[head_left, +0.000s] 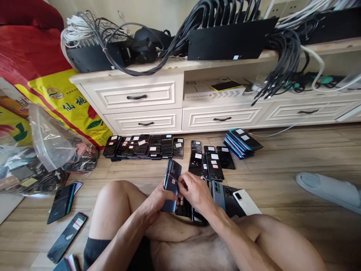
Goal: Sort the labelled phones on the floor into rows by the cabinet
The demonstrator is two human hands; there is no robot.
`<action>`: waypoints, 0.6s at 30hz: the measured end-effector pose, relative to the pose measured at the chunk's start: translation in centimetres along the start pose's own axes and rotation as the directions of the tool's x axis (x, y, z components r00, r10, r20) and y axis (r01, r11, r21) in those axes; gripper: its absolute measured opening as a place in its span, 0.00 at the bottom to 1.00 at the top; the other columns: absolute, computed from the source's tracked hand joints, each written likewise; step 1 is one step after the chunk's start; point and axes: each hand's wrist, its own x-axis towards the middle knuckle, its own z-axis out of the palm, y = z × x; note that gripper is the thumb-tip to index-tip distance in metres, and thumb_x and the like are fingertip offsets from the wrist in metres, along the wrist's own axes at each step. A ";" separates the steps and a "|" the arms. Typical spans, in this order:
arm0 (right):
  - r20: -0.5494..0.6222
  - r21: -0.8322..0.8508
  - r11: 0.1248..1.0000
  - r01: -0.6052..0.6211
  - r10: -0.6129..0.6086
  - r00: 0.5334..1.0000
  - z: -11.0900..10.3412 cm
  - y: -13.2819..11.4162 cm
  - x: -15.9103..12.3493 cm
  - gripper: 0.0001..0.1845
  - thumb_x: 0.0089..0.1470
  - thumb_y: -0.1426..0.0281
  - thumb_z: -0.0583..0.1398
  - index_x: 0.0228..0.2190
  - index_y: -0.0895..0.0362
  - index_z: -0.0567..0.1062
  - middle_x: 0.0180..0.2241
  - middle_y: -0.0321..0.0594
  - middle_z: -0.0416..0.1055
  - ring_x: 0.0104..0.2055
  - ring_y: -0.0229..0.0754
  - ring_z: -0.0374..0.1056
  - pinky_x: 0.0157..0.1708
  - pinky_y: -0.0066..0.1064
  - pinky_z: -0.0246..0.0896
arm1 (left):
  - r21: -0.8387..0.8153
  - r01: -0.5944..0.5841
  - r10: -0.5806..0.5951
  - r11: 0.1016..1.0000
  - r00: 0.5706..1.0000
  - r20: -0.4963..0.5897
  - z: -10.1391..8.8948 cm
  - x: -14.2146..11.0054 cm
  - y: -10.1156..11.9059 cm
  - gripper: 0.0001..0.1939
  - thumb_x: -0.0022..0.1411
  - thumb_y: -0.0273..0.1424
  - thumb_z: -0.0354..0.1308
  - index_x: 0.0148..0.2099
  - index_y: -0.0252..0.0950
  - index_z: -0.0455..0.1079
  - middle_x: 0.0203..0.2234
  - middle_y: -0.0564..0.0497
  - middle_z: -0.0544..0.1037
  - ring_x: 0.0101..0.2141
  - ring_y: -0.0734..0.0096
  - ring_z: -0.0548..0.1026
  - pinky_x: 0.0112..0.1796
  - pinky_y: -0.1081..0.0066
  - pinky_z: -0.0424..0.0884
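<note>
Item: slate-blue smartphone bundle with a thin red band (173,174), long axis near-upright, above the bare lap (175,229) | left hand (156,200): fingers curled, gripping its lower part | right hand (194,191): fingers half-closed against its right edge, hold unclear

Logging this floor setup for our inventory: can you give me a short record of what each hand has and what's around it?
left hand: grips a banded bundle of smartphones
right hand: touches the bundle near its red band
beside hands: white-backed smartphone among dark phones
floor: rows of labelled black smartphones; stack of phones
around: clear plastic bag of phones; yellow woven sack
behind: white drawer cabinet with black cable bundles
</note>
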 end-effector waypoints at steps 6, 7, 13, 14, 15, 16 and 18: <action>-0.059 0.065 0.994 0.092 -0.088 0.994 -1.3 -0.6 0.0 0.07 0.55 0.78 0.56 0.30 0.53 0.66 0.33 0.38 0.70 0.34 0.42 0.66 0.36 0.33 0.57 | -0.043 0.124 -0.118 0.991 0.986 0.118 -1.3 -0.9 0.5 0.24 0.43 0.25 0.67 0.47 0.35 0.73 0.38 0.43 0.80 0.43 0.53 0.78 0.37 0.58 0.80; -0.073 0.131 0.986 0.106 -0.097 0.993 -1.4 -0.7 -0.1 0.07 0.55 0.77 0.55 0.31 0.53 0.66 0.34 0.38 0.70 0.35 0.42 0.67 0.36 0.33 0.58 | -0.068 0.156 -0.144 0.985 0.977 0.159 -1.5 -1.0 0.6 0.24 0.44 0.25 0.67 0.47 0.34 0.74 0.38 0.42 0.80 0.43 0.52 0.78 0.37 0.56 0.81; 0.163 0.383 0.916 -0.118 0.059 0.985 -1.9 -1.0 0.0 0.05 0.59 0.73 0.57 0.31 0.53 0.68 0.27 0.31 0.70 0.29 0.38 0.66 0.31 0.30 0.55 | -0.069 0.203 -0.181 0.977 0.952 0.246 -2.6 -0.7 -0.1 0.22 0.46 0.29 0.66 0.47 0.30 0.76 0.38 0.41 0.80 0.36 0.55 0.77 0.28 0.61 0.80; 0.209 0.364 0.921 -0.137 0.063 0.976 -2.2 -1.0 0.1 0.05 0.60 0.71 0.58 0.30 0.53 0.69 0.25 0.31 0.69 0.29 0.38 0.65 0.31 0.30 0.54 | -0.022 0.194 -0.185 0.981 0.960 0.210 -2.8 -0.7 -0.3 0.20 0.47 0.29 0.65 0.45 0.31 0.77 0.37 0.41 0.80 0.36 0.55 0.77 0.28 0.62 0.79; 0.245 0.364 0.919 -0.150 0.061 0.968 -2.5 -0.9 0.2 0.06 0.60 0.69 0.60 0.29 0.53 0.71 0.25 0.31 0.69 0.30 0.39 0.65 0.32 0.31 0.54 | 0.028 0.184 -0.186 0.982 0.966 0.177 -3.0 -0.7 -0.4 0.18 0.48 0.29 0.65 0.43 0.31 0.77 0.36 0.41 0.80 0.36 0.55 0.77 0.27 0.64 0.78; 0.271 0.397 0.902 -0.168 0.060 0.961 -2.8 -0.8 0.2 0.08 0.61 0.66 0.61 0.29 0.53 0.72 0.26 0.32 0.70 0.31 0.40 0.65 0.34 0.31 0.54 | 0.071 0.175 -0.185 0.982 0.970 0.160 -3.3 -0.7 -0.5 0.17 0.48 0.30 0.64 0.42 0.31 0.77 0.36 0.42 0.81 0.36 0.55 0.77 0.28 0.65 0.78; 0.275 0.576 0.782 -0.236 0.086 0.958 -3.3 -0.7 0.3 0.14 0.62 0.59 0.62 0.28 0.54 0.74 0.27 0.34 0.70 0.34 0.40 0.65 0.36 0.32 0.55 | 0.131 0.155 -0.175 0.979 0.971 0.164 -3.7 -0.8 -0.6 0.17 0.48 0.31 0.64 0.42 0.32 0.77 0.34 0.43 0.81 0.36 0.56 0.77 0.28 0.67 0.76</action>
